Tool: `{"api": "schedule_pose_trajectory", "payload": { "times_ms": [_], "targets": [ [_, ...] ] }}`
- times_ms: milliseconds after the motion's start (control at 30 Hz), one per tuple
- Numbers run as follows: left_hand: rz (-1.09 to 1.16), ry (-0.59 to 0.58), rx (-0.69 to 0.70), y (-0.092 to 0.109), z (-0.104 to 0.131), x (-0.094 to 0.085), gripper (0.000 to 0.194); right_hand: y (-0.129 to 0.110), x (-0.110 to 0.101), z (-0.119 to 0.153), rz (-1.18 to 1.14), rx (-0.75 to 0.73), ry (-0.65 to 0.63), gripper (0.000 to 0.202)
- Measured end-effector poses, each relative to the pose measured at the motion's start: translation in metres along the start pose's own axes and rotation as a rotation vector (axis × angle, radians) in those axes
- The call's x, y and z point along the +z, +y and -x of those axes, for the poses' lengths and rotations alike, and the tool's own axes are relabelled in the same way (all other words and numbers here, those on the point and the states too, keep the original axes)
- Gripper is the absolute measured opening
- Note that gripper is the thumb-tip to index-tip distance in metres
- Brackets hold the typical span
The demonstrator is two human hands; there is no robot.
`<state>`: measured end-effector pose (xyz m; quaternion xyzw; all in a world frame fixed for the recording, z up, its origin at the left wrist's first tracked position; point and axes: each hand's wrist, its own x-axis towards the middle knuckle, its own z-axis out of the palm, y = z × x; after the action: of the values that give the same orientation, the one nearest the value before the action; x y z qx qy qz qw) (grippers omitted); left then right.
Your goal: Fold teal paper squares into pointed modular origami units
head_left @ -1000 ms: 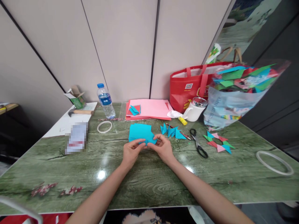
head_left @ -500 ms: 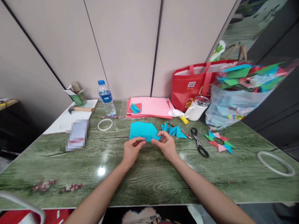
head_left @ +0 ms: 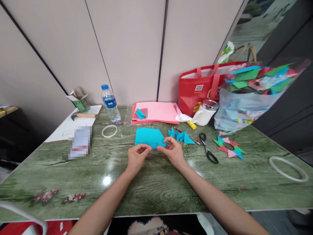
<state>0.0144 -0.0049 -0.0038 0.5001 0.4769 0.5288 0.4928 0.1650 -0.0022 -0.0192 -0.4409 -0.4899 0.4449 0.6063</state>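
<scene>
Between my two hands is a piece of blue paper [head_left: 153, 144], held at the front edge of a stack of blue paper sheets [head_left: 146, 134]. My left hand [head_left: 137, 156] pinches its left end between thumb and fingers. On the right end, my right hand [head_left: 173, 151] grips with thumb and index finger. Because the held piece and the stack are the same blue, their border is hard to make out. Several folded blue paper pieces [head_left: 181, 135] lie just beyond my right hand, beside a thin red stick.
Right of my hands lie black scissors [head_left: 208, 148], a multicoloured paper ring [head_left: 229, 147] and a white hoop [head_left: 288, 168]. Pink paper [head_left: 158, 111], a glue stick [head_left: 192, 125], a white mug [head_left: 205, 114] and bags stand behind. A bottle [head_left: 111, 104], smaller hoop [head_left: 109, 131] and hammer [head_left: 84, 115] are left.
My hands hold nearly the same place, with the fingers shifted slightly on the blue paper. The whole view has moved a little.
</scene>
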Motion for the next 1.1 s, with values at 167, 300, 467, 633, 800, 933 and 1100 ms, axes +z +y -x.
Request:
{"api": "schedule_pose_trajectory", "payload": {
  "times_ms": [167, 300, 467, 633, 800, 933, 1100],
  "targets": [
    [0.104, 0.018, 0.014, -0.002, 0.000, 0.001, 0.018, -0.001, 0.001, 0.000, -0.027, 0.009, 0.003, 0.034],
    [0.327, -0.049, -0.049, -0.002, -0.001, 0.002, 0.036, -0.003, 0.002, 0.001, -0.011, 0.000, 0.005, 0.034],
    [0.314, -0.196, -0.176, -0.004, -0.001, 0.002, 0.029, -0.003, 0.003, 0.003, 0.003, 0.012, -0.046, 0.034],
    [0.272, -0.123, -0.232, -0.011, 0.000, 0.001, 0.019, 0.002, 0.005, 0.006, 0.042, 0.002, -0.084, 0.033],
    [0.267, -0.092, -0.223, -0.010, 0.000, 0.002, 0.019, 0.006, 0.006, 0.005, 0.006, 0.046, -0.074, 0.039],
    [0.263, -0.067, -0.209, -0.010, 0.001, 0.004, 0.019, 0.009, 0.005, 0.003, -0.016, 0.062, -0.078, 0.045],
    [0.281, -0.052, -0.214, -0.009, 0.001, 0.003, 0.020, 0.008, 0.005, 0.003, -0.040, 0.051, -0.163, 0.052]
  ]
}}
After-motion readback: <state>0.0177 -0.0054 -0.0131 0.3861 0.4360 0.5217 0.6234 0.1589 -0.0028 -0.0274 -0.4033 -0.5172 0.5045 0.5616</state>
